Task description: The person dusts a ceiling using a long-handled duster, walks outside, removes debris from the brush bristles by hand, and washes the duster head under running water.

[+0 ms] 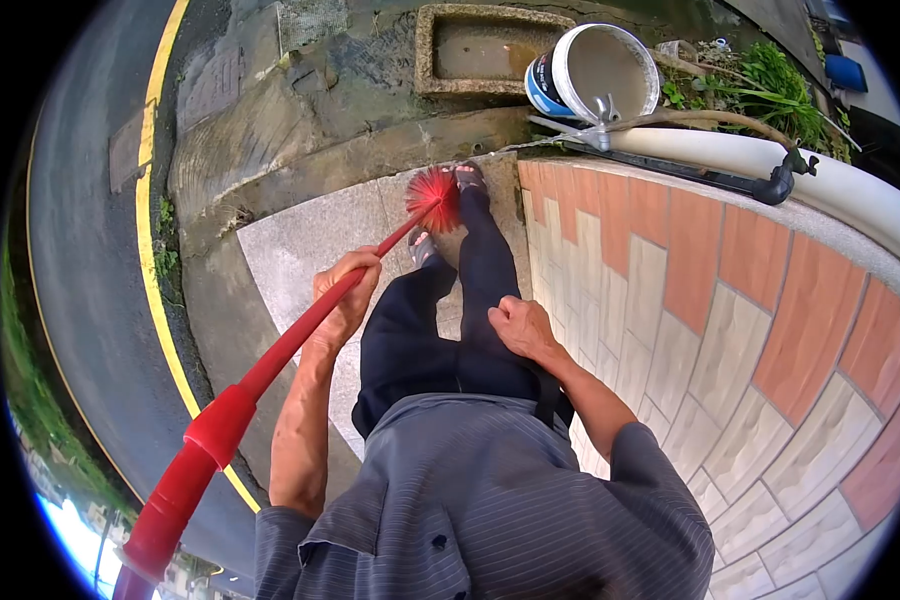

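My left hand (348,295) is wrapped round a long red pole (295,338) that runs from the lower left up to the middle. At the pole's far end is a round red bristle brush (433,200), just above the stone paving, beside my sandalled feet. My right hand (521,326) is closed in front of my right thigh, away from the pole. Whether anything is inside its fingers is hidden.
A tiled wall (690,300) rises close on the right, with a white pipe (830,185) and tap along its top. A white bucket (570,75) of murky water and a stone trough (425,50) stand ahead. A road with a yellow line (155,240) lies left.
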Motion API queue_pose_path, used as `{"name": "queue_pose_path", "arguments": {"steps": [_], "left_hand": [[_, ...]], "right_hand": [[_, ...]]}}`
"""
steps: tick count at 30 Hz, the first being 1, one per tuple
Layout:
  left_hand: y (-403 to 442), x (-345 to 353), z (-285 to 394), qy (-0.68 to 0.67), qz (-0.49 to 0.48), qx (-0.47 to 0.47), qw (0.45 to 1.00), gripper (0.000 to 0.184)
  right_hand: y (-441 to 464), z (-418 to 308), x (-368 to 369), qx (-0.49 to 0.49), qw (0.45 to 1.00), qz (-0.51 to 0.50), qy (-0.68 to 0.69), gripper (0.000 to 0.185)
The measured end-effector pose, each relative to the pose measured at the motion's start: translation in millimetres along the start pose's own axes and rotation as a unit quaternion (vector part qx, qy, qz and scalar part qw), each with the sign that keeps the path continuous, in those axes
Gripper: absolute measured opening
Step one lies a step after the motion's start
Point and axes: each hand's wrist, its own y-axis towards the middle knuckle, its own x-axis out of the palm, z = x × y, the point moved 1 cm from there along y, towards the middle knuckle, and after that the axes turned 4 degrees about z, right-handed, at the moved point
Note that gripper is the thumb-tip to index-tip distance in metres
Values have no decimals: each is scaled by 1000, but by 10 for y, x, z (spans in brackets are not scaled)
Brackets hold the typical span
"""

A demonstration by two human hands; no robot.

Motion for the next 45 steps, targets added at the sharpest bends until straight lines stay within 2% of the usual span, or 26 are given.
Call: {"name": "queue_pose_path", "arguments": {"steps": [2,5,7,10,15,18,22,24,26,30,32,34,37,40,45], "left_hand": [[-10,-15,-15,-4,-3,-18,1000,6],[-41,-8,-129,12,33,29,999,6],[-57,-20,-137,18,23,23,999,6],[-36,-15,-104,-15,14,6,1000,7],[-34,11,29,-33,13,-17,999,8],[-48,-4,-9,-53,5,-54,997,8],[-55,6,-91,-69,30,-14,997,7],[-58,-65,-24,-54,8,-48,997,6],[-98,-50,-95,-27,37,-18,999,7],[-179,-57,-139,-32,56,-31,997,7],[-178,-41,-144,-31,66,-31,997,7],[-170,-17,-94,-36,90,-52,994,9],[-181,75,-147,-27,139,-69,988,13],[-148,157,75,-80,176,-207,959,15],[-116,73,455,-93,189,-172,962,17]], "right_hand": [[-35,113,83,-3,1000,11,-12,29],[-20,113,44,2,999,32,-28,30],[-2,60,-74,4,999,34,-39,31],[-112,-238,-324,46,998,19,32,32],[-48,-427,-318,-3,999,4,33,30],[174,-296,-164,-18,1000,-14,9,29],[460,-16,66,-30,999,-15,-29,33],[324,87,111,10,1000,-17,-24,34],[267,125,86,33,999,-12,-27,34],[201,188,-2,33,998,7,-58,34],[131,190,-101,57,998,2,-31,31],[16,239,-128,99,995,-2,-5,33],[-125,395,-69,107,994,-11,-7,35],[-261,532,-3,112,994,-14,-7,34],[-430,562,-23,132,991,-1,9,35]]}}
